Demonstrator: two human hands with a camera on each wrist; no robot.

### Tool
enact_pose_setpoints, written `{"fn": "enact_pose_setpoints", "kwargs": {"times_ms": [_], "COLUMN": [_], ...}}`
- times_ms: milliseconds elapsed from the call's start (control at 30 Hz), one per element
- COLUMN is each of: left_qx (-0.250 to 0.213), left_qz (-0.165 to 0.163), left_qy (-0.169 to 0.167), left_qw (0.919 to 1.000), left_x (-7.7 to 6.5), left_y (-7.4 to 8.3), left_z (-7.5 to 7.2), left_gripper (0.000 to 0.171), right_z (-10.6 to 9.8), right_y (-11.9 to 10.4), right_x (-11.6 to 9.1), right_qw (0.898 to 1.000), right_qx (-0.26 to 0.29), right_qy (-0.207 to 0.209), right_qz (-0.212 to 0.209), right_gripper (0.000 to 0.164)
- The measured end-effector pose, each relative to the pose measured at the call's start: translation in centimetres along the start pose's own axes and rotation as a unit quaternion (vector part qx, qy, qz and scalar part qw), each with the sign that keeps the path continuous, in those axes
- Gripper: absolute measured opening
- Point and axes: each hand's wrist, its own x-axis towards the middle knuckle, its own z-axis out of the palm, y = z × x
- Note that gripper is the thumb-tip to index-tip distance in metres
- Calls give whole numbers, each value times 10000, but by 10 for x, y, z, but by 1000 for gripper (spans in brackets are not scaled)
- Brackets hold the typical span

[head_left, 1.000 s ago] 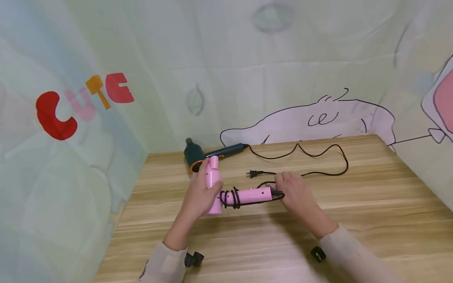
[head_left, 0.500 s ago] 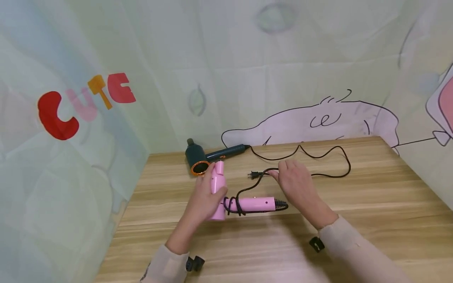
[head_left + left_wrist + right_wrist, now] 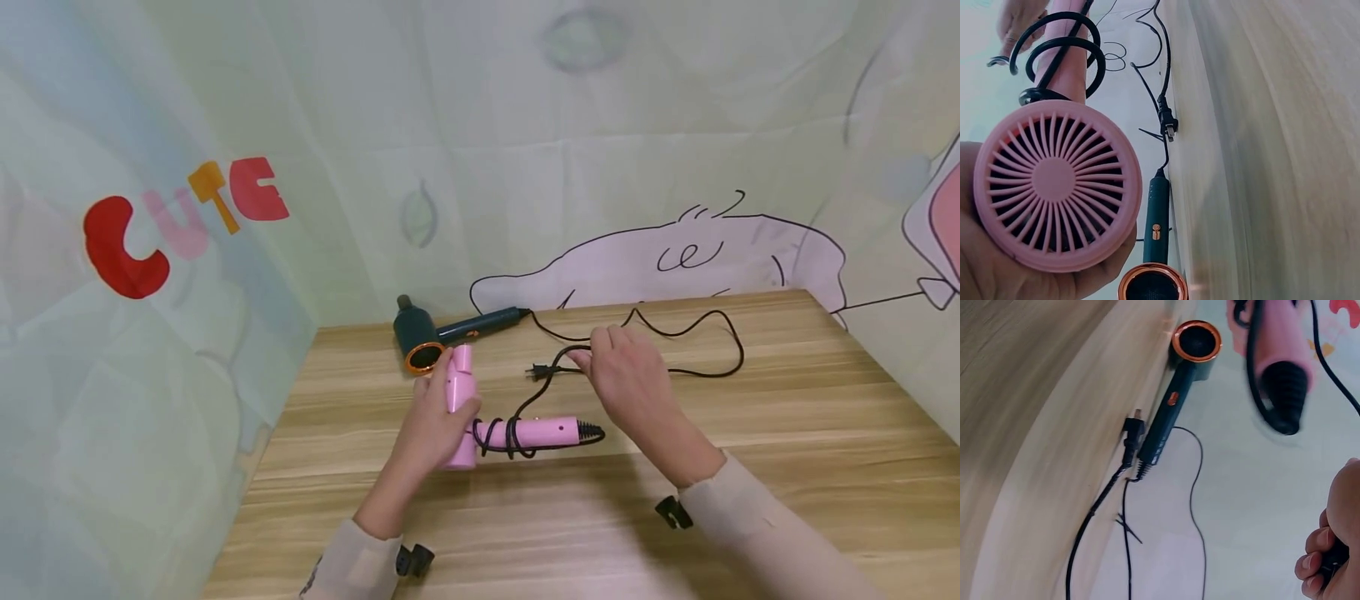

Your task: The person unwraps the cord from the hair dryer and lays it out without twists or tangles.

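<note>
My left hand (image 3: 431,421) grips the barrel of a pink hair dryer (image 3: 462,390), held above the table. The dryer's round slotted grille (image 3: 1054,179) faces the left wrist camera. Its handle (image 3: 551,431) points right, with the black power cord (image 3: 535,397) looped loosely around it. From the loops the cord rises to my right hand (image 3: 626,379), up and right of the handle. That hand's fingers (image 3: 1316,540) curl round a black piece at the cord's end, mostly hidden in the fist.
A dark green hair dryer (image 3: 411,327) with an orange rim lies at the back left of the wooden table (image 3: 810,467). Its cord (image 3: 738,337) snakes right, and its plug (image 3: 538,372) lies beyond the pink handle. A printed cloth backdrop (image 3: 450,158) stands behind.
My right hand has moved up from beside the pink handle's end, drawing the cord away from it. The loops have loosened. The pink dryer has shifted slightly down and right.
</note>
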Motion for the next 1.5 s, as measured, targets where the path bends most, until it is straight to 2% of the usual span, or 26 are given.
{"fn": "enact_pose_setpoints", "kwargs": {"times_ms": [167,267,500,733,1033,1367,1500], "left_qx": [27,9,8,-6,-10,-92,-141], "left_qz": [-54,-137,-308,-318,-341,-299,-248], "left_qy": [27,38,103,148,234,441,500], "left_qw": [10000,9999,9995,9994,9991,9985,9983], "left_x": [2,3,4,6,8,8,7], "left_y": [-2,-3,-3,-5,-7,-7,-6], "left_z": [0,1,1,2,0,-3,-5], "left_gripper": [85,85,85,84,85,86,85], "right_z": [-11,-18,-32,-38,-37,-30,-24], "right_y": [-4,-9,-18,-23,-30,-33,-35], "right_x": [-1,-5,-17,-35,-57,-72,-77], "right_qw": [9998,9991,9975,9951,9973,9983,9989], "right_qx": [12,-65,-89,99,52,-64,-127], "right_qy": [145,342,633,933,648,266,115], "right_qz": [-118,-233,-289,-295,-343,-506,-446], "right_gripper": [54,58,58,62,62,64,66]}}
